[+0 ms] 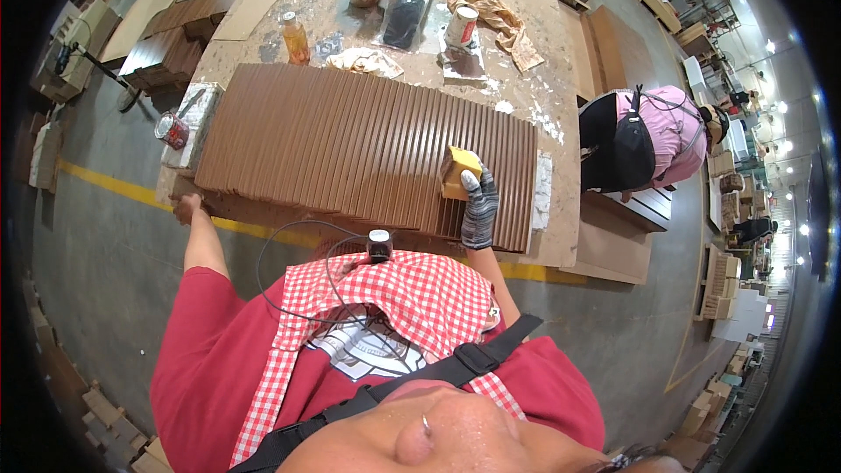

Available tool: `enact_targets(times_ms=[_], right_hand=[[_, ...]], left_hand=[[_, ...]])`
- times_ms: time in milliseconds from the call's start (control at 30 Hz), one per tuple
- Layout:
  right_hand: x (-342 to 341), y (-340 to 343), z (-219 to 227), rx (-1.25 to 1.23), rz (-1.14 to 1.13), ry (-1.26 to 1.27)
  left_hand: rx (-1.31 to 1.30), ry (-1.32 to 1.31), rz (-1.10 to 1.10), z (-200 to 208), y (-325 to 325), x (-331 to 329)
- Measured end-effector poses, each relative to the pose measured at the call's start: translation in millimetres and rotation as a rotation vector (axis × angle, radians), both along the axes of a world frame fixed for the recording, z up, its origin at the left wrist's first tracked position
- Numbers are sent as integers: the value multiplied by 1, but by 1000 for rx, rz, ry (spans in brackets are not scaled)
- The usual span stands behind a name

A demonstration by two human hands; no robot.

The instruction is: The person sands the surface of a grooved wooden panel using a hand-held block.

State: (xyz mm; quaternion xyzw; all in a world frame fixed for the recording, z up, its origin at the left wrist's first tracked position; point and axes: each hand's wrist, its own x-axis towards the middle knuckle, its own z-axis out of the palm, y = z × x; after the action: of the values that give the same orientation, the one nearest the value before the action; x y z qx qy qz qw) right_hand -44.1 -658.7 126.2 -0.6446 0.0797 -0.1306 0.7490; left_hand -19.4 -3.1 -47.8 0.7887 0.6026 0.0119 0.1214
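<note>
Brown slats [350, 140] lie side by side in a long row across the table, with narrow grooves between them. My right hand [479, 206], in a grey striped glove, is closed round a yellow sponge block [462, 171] with a brown-stained side. It rests on the slats toward their right end. At the near left corner of the table is my bare left hand [187, 208], just below the slats' left end. Its fingers are partly hidden, and what they touch there is unclear.
White blocks stick out at the left [200, 114] and right [542, 188] ends of the slats. A can [172, 130] is on the left one. Behind stand a bottle of amber liquid [296, 39], a white cup [461, 27] and rags [499, 22]. Another person [661, 136] bends at the right.
</note>
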Motion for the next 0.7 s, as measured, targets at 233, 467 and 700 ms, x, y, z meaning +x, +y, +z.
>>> enact_targets(times_ms=[233, 467, 700], right_hand=[[-3, 3, 2, -18, -15, -23], [-2, 6, 8, -19, 4, -11], [-5, 6, 10, -32, -9, 10]], left_hand=[[-51, -365, 319, 3, -8, 0], [19, -367, 331, 2, 0, -3], [22, -418, 339, 2, -8, 2]])
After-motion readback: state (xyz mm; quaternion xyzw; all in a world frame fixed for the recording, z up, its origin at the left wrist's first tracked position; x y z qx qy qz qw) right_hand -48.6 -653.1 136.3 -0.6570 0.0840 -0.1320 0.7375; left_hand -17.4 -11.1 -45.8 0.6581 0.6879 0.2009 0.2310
